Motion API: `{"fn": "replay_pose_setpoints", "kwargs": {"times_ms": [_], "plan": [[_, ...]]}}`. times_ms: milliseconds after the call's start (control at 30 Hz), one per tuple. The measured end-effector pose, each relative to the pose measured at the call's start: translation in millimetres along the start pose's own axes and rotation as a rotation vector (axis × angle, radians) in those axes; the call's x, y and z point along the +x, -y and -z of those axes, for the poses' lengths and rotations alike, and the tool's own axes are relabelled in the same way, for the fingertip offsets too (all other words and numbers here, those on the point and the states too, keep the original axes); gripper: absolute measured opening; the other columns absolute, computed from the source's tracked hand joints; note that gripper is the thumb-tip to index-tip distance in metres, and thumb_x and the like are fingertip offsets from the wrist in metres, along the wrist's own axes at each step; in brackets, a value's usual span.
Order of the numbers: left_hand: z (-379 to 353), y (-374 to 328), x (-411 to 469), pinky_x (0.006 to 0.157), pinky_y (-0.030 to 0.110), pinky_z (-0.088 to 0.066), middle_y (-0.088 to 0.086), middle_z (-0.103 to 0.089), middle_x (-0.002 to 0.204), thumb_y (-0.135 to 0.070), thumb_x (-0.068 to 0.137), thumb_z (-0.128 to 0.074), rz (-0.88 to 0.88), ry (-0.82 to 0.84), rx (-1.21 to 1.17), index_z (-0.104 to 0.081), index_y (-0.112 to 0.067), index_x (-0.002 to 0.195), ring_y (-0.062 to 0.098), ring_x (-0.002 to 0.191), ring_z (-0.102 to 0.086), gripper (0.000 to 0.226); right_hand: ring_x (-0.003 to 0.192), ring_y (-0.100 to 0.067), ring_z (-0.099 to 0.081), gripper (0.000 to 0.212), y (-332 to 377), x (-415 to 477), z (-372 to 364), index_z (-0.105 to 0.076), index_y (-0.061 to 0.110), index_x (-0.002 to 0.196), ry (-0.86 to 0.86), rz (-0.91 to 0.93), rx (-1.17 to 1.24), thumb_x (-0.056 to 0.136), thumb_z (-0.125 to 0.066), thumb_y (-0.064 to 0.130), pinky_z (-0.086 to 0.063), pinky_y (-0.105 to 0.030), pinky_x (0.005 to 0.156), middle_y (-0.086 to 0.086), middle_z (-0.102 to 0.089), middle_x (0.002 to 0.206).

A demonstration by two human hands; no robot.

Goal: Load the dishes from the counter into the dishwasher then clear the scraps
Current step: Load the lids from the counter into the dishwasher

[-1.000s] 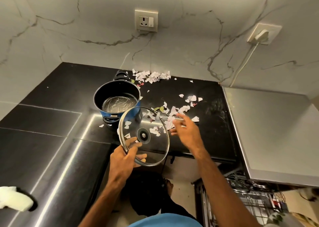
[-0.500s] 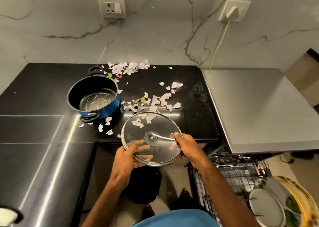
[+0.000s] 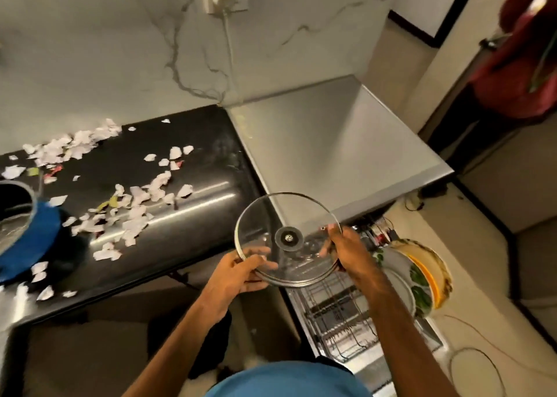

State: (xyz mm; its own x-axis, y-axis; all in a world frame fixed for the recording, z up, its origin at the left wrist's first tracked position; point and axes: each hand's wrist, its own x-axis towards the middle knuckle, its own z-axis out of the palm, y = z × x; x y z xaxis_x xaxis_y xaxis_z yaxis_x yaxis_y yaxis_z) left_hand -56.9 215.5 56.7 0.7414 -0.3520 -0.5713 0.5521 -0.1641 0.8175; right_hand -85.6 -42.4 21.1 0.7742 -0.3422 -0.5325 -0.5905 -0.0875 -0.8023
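Plainly the main risk is the glass lid [image 3: 289,215] slipping or striking something hard. It is held in the air by its thin rim alone, with only the floor and the wire rack [image 3: 337,315] below the right hand [image 3: 346,252]. A loose pinch on smooth glass could let it tip out on the side away from the hands. The corner of the steel top [image 3: 331,143] sits just beyond the lid's far edge, so a careless swing toward the rack could clip it. Plates [image 3: 401,288] already stand in the rack just right of the right hand, and lowering the lid carelessly among them could knock glass against china. Far to the left of the left hand [image 3: 233,276], the blue pot [image 3: 27,233] and the paper scraps [image 3: 135,203] lie on the black table [image 3: 196,167], well apart from both hands, so that part looks not yet done.

As to pose, both forearms reach forward from the body and the hands meet the lid from opposite sides. The left hand grips the near-left rim, thumb on top of the glass and fingers curled beneath. The right hand pinches the right rim, fingers folded round the edge. The lid lies nearly flat, tilted a little toward the person, its centre screw facing up
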Motion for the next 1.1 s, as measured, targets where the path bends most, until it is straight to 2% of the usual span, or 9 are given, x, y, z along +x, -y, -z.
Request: {"fn": "replay_pose_setpoints", "kwargs": {"times_ms": [167, 333, 467, 567, 667, 733, 833, 967, 1100], "plan": [[-93.5, 17.4, 43.7, 0.079, 0.035, -0.063, 0.016, -0.077, 0.096, -0.027, 0.098, -0.065, 0.153, 0.172, 0.201, -0.069, -0.004, 0.114, 0.033, 0.087, -0.076, 0.028, 0.088, -0.024, -0.07, 0.036, -58.7, 0.5, 98.2, -0.067, 0.026, 0.114, -0.106, -0.059, 0.063, 0.109, -0.041, 0.051, -0.053, -0.042, 0.083, -0.007, -0.076, 0.085], [-148.5, 48.3, 76.7, 0.076, 0.032, -0.062, 0.013, -0.078, 0.093, -0.045, 0.094, -0.067, 0.315, 0.339, 0.411, -0.067, -0.011, 0.118, 0.026, 0.086, -0.077, 0.042, 0.051, -0.005, -0.055, 0.043, -119.0, -2.9, 154.6, -0.072, 0.018, 0.104, -0.177, -0.056, 0.088, 0.11, -0.041, 0.048, -0.042, -0.028, 0.058, -0.008, -0.073, 0.073], [-170.1, 79.7, 103.6, 0.082, 0.035, -0.063, 0.006, -0.078, 0.098, -0.055, 0.09, -0.068, 0.333, 0.273, 0.526, -0.067, -0.016, 0.12, 0.018, 0.084, -0.077, 0.05, 0.048, 0.004, -0.055, 0.047, -152.1, 3.6, 166.4, -0.068, 0.007, 0.1, -0.207, -0.158, 0.109, 0.112, -0.037, 0.041, -0.04, -0.031, 0.063, 0.001, -0.07, 0.062], [-179.8, 98.9, 120.2, 0.086, 0.031, -0.057, 0.0, -0.073, 0.113, -0.067, 0.086, -0.061, 0.228, 0.198, 0.881, -0.061, -0.019, 0.124, 0.017, 0.096, -0.072, 0.061, 0.047, 0.001, -0.054, 0.04, -176.6, 21.1, 160.8, -0.06, 0.005, 0.112, -0.189, -0.225, 0.114, 0.113, -0.037, 0.038, -0.044, -0.031, 0.057, 0.004, -0.065, 0.058], [-188.9, 115.9, 133.8, 0.099, 0.035, -0.05, 0.004, -0.06, 0.136, -0.059, 0.089, -0.058, 0.087, 0.205, 1.076, -0.043, -0.025, 0.143, 0.024, 0.12, -0.06, 0.065, 0.056, -0.013, -0.059, 0.027, -197.9, 45.0, 145.3, -0.053, 0.012, 0.116, -0.231, -0.292, 0.125, 0.113, -0.04, 0.035, -0.047, -0.03, 0.051, -0.013, -0.07, 0.078], [-196.8, 130.1, 146.6, 0.107, 0.038, -0.046, 0.005, -0.054, 0.141, -0.051, 0.091, -0.057, 0.002, 0.313, 1.158, -0.049, -0.02, 0.14, 0.026, 0.128, -0.055, 0.058, 0.067, -0.02, -0.063, 0.02, -212.7, 64.1, 132.8, -0.053, 0.016, 0.11, -0.234, -0.348, 0.106, 0.112, -0.041, 0.033, -0.051, -0.034, 0.057, -0.018, -0.07, 0.088], [-211.8, 160.6, 166.6, 0.098, 0.035, -0.048, 0.006, -0.063, 0.126, -0.048, 0.094, -0.054, -0.032, 0.494, 1.267, -0.061, -0.017, 0.124, 0.028, 0.119, -0.06, 0.043, 0.076, -0.023, -0.066, 0.018, -232.3, 97.7, 116.3, -0.052, 0.016, 0.11, -0.211, -0.38, 0.052, 0.111, -0.044, 0.032, -0.056, -0.04, 0.067, -0.018, -0.069, 0.095], [-224.2, 208.6, 211.7, 0.103, 0.04, -0.046, 0.009, -0.056, 0.136, -0.04, 0.098, -0.053, -0.035, 0.54, 1.469, -0.049, -0.015, 0.136, 0.029, 0.126, -0.054, 0.046, 0.089, -0.02, -0.06, 0.014, -263.5, 156.7, 97.8, -0.05, 0.011, 0.121, -0.149, -0.404, -0.037, 0.111, -0.046, 0.02, -0.047, -0.03, 0.073, -0.001, -0.059, 0.099], [-225.5, 249.6, 268.9, 0.102, 0.042, -0.049, 0.007, -0.055, 0.135, -0.022, 0.097, -0.053, 0.008, 0.496, 1.485, -0.047, -0.018, 0.138, 0.028, 0.123, -0.056, 0.042, 0.074, -0.024, -0.066, 0.022, -316.6, 221.9, 76.0, -0.049, 0.009, 0.114, -0.158, -0.458, 0.032, 0.109, -0.048, 0.031, -0.058, -0.037, 0.06, -0.015, -0.069, 0.1]]}}
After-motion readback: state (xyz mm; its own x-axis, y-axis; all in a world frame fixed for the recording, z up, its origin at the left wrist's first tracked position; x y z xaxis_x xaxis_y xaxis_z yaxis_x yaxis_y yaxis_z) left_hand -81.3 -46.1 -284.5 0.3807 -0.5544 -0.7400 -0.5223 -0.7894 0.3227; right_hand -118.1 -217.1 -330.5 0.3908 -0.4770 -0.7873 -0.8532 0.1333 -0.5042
